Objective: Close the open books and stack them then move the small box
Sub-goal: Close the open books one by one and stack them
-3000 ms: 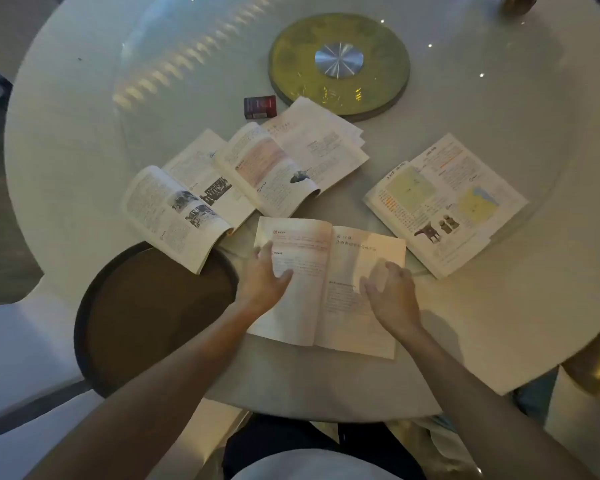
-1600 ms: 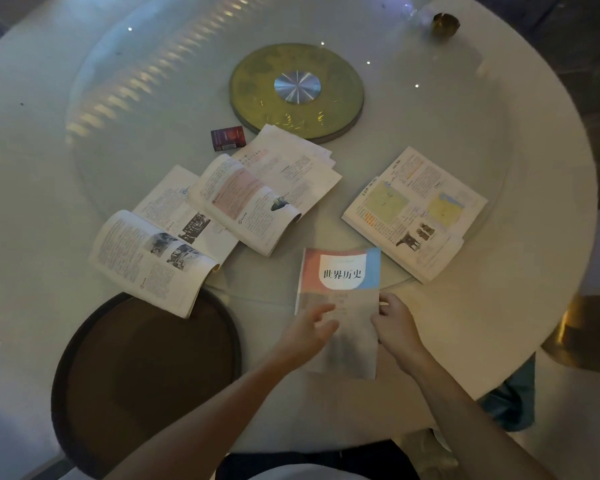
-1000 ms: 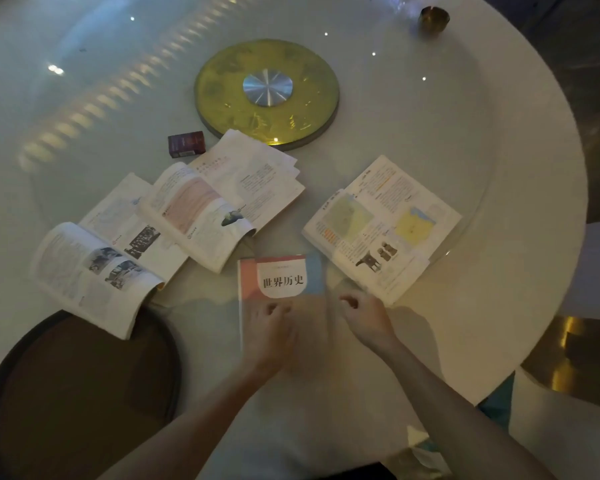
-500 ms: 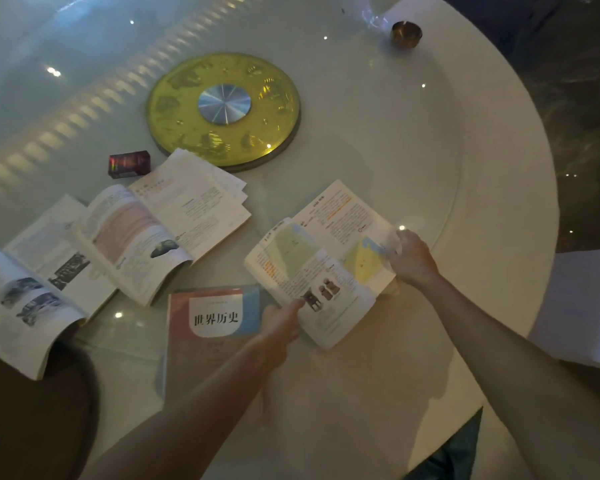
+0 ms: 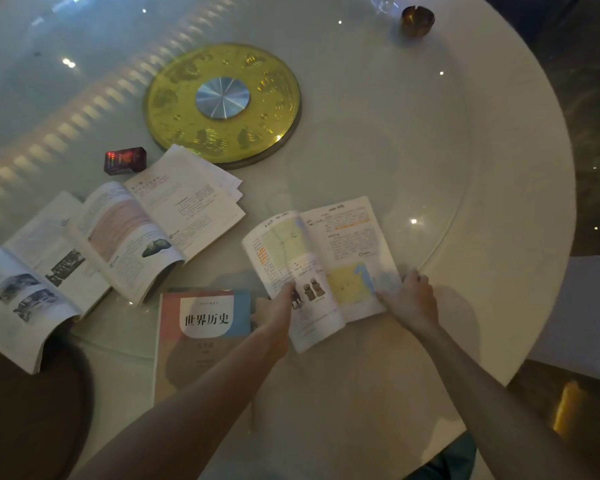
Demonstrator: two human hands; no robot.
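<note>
A closed book (image 5: 205,327) with a red, white and blue cover lies near the table's front edge. Right of it lies an open book with maps (image 5: 326,258). My left hand (image 5: 281,306) grips its lower left page edge and my right hand (image 5: 409,299) holds its lower right corner. Two more open books lie to the left, one in the middle (image 5: 160,223) and one at the far left (image 5: 32,282), overlapping each other. A small dark red box (image 5: 125,160) sits behind them.
The round white table (image 5: 465,150) has a glass turntable with a gold disc (image 5: 222,102) at its centre. A small brass bowl (image 5: 417,19) stands at the far edge. A dark round tray or stool (image 5: 25,410) sits at the lower left.
The nearest book was shut and left by the front edge. Both hands then went right to the map book, took hold of it and dragged it a little nearer.
</note>
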